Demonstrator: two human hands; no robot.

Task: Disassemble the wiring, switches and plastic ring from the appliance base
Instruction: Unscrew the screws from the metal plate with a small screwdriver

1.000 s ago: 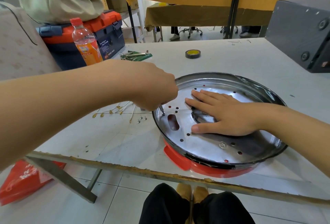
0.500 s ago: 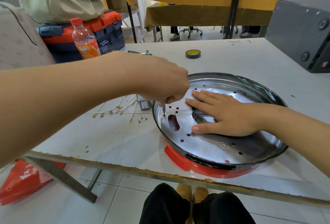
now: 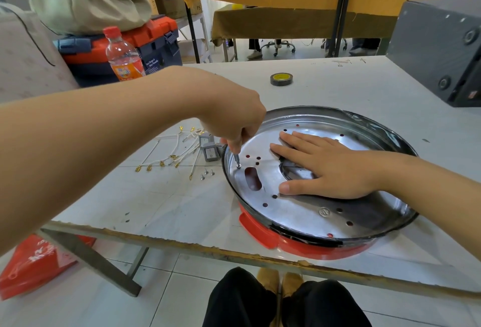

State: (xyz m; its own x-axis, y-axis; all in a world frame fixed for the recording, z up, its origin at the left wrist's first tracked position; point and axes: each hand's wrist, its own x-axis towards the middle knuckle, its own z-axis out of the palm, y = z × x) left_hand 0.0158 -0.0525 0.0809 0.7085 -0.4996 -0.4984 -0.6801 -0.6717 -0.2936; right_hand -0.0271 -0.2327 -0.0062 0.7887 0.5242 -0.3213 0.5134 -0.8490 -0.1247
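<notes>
Scanning left to right, we see removed wires [image 3: 171, 156] and switches [image 3: 209, 151] on the surface [image 3: 156, 204]; left hand [image 3: 234, 118] fingers clamp a screwdriver [image 3: 236, 161] on the appliance base [image 3: 312, 212]; right hand [image 3: 330, 167] presses flat, fingers straight.

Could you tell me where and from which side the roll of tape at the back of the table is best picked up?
The roll of tape lies flat on the table, hole up, with open surface all around. I would come straight down from above and pinch its wall, one finger in the central hole and the thumb on the outer rim, or span the outer rim across its width.
</notes>
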